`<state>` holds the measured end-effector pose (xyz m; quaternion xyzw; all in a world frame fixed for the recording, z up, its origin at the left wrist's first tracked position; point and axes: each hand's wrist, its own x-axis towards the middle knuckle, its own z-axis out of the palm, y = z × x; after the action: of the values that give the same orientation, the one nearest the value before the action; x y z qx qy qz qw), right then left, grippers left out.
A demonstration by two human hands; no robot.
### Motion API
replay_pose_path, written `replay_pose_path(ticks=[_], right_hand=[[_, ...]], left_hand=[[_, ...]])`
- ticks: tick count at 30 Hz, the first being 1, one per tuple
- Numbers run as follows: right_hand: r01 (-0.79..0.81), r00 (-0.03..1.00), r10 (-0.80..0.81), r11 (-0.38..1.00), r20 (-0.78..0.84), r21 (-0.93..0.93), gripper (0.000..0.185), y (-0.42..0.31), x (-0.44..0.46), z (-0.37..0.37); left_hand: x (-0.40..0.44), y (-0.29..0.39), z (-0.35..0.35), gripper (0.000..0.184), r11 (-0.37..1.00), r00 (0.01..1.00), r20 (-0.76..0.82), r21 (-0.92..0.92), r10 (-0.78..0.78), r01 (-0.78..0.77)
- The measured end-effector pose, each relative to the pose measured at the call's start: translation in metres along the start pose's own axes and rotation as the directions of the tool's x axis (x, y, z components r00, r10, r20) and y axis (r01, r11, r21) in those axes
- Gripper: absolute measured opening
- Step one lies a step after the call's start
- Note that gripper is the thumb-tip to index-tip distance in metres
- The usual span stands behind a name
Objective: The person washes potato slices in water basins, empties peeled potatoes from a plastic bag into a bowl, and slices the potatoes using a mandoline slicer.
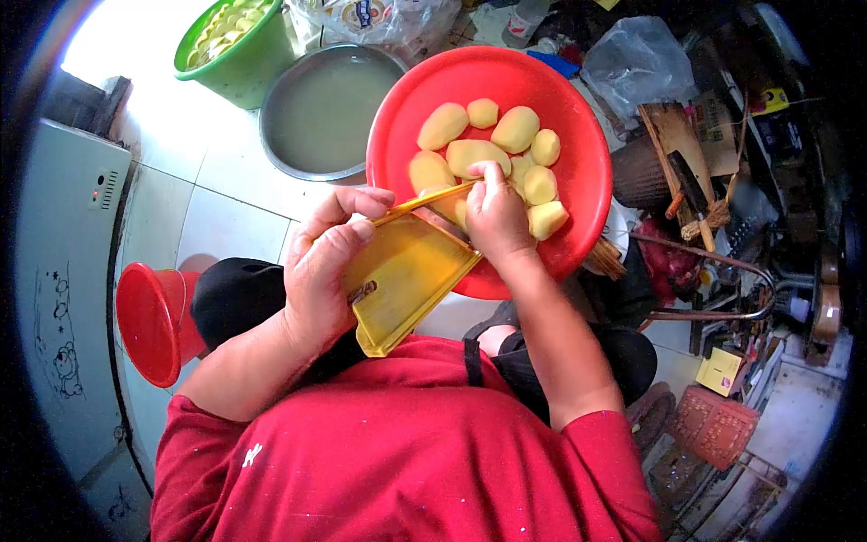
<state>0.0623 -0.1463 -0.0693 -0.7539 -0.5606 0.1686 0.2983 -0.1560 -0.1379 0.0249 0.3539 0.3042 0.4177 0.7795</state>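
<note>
A yellow, partly see-through plastic tool, like a slicer frame [397, 275], hangs tilted between my hands above my lap. My left hand [327, 244] is closed on its left edge, with the thumb on top. At the upper right end, my right hand [497, 212] pinches the frame's corner, over the near part of a red basin [582, 135]. Several peeled potatoes [516, 129] lie in the basin, a few of them partly hidden behind my right hand and the tool.
A grey metal basin of cloudy water [334, 113] stands left of the red one. Behind it is a green bucket [248, 72] with pale pieces. A red bucket [149, 321] stands at the left. A wooden board [673, 149] and clutter fill the right.
</note>
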Motion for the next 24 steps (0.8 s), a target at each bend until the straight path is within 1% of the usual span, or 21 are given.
replay_pose_path(ticks=[2, 3, 4, 5, 7, 9, 10, 11, 12, 14, 16, 17, 19, 20, 22, 23, 24], right_hand=[[0.105, 0.995, -0.104, 0.986, -0.010, 0.132, 0.022, -0.026, -0.012, -0.011], [0.109, 0.993, -0.117, 0.978, 0.035, 0.178, 0.022, -0.045, -0.019, -0.021], [0.208, 0.977, -0.211, 0.949, -0.012, 0.235, 0.022, -0.059, -0.026, -0.026], [0.305, 0.952, -0.299, 0.908, -0.064, 0.287, 0.023, -0.069, -0.032, -0.028], [0.273, 0.961, -0.274, 0.912, -0.042, 0.305, 0.023, -0.066, -0.032, -0.028], [0.143, 0.990, -0.140, 0.981, -0.031, 0.129, 0.022, -0.036, -0.020, -0.016], [-0.012, 0.999, 0.010, 0.999, 0.032, 0.053, 0.021, -0.021, -0.014, -0.013], [-0.071, 0.997, 0.069, 0.994, 0.029, 0.084, 0.021, -0.002, -0.005, -0.009], [-0.085, 0.996, 0.085, 0.995, 0.006, 0.050, 0.021, 0.020, 0.000, 0.000], [-0.095, 0.995, 0.096, 0.995, -0.018, 0.020, 0.020, 0.015, 0.005, -0.002], [-0.076, 0.996, 0.072, 0.993, 0.050, 0.088, 0.020, -0.003, -0.005, -0.009], [-0.025, 0.998, 0.018, 0.992, 0.059, 0.121, 0.020, -0.019, -0.013, -0.013], [0.170, 0.984, -0.176, 0.928, -0.013, 0.332, 0.020, -0.054, -0.028, -0.021], [0.170, 0.984, -0.176, 0.928, -0.013, 0.332, 0.020, -0.057, -0.028, -0.020], [0.277, 0.961, -0.262, 0.894, -0.091, 0.351, 0.020, -0.060, -0.027, -0.018], [0.059, 0.996, -0.073, 0.965, 0.047, 0.255, 0.021, -0.053, -0.022, -0.021], [-0.007, 0.997, -0.006, 0.985, 0.078, 0.172, 0.022, -0.037, -0.015, -0.017]], left_hand=[[0.001, 0.001, 0.006, 0.022, 1.000, 1.000, -0.018, -0.010, -0.016, 0.016], [0.002, 0.002, 0.008, 0.020, 0.999, 1.000, -0.025, -0.054, -0.004, 0.002], [0.003, 0.002, 0.009, 0.018, 0.995, 0.999, -0.032, -0.097, 0.009, -0.012], [0.004, 0.001, 0.009, 0.018, 0.995, 0.999, -0.032, -0.096, 0.007, -0.010], [0.006, -0.001, 0.007, 0.019, 0.996, 0.999, -0.012, 0.072, 0.048, -0.047], [0.006, -0.003, 0.007, 0.019, 0.993, 0.998, 0.003, 0.099, 0.057, -0.057], [0.006, -0.004, 0.008, 0.019, 0.990, 0.997, 0.018, 0.124, 0.069, -0.071], [0.006, -0.006, 0.009, 0.019, 0.990, 0.997, 0.020, 0.125, 0.070, -0.072], [0.006, -0.006, 0.010, 0.019, 0.990, 0.996, 0.031, 0.113, 0.081, -0.084], [0.007, -0.005, 0.009, 0.018, 0.990, 0.995, 0.042, 0.103, 0.096, -0.100], [0.007, -0.007, 0.007, 0.018, 0.996, 0.997, 0.018, 0.044, 0.075, -0.076], [0.006, -0.007, 0.007, 0.018, 0.996, 0.997, 0.014, 0.041, 0.074, -0.075], [0.006, -0.005, 0.008, 0.018, 0.997, 0.998, -0.017, 0.030, 0.068, -0.067], [0.007, -0.004, 0.008, 0.018, 0.997, 0.998, -0.017, 0.030, 0.069, -0.068], [0.006, -0.003, 0.006, 0.013, 0.998, 0.998, 0.023, -0.002, 0.065, -0.065], [0.005, -0.003, 0.008, 0.013, 0.998, 0.998, 0.024, -0.003, 0.065, -0.065], [0.004, -0.002, 0.010, 0.012, 0.998, 0.998, 0.024, -0.021, 0.053, -0.052]])
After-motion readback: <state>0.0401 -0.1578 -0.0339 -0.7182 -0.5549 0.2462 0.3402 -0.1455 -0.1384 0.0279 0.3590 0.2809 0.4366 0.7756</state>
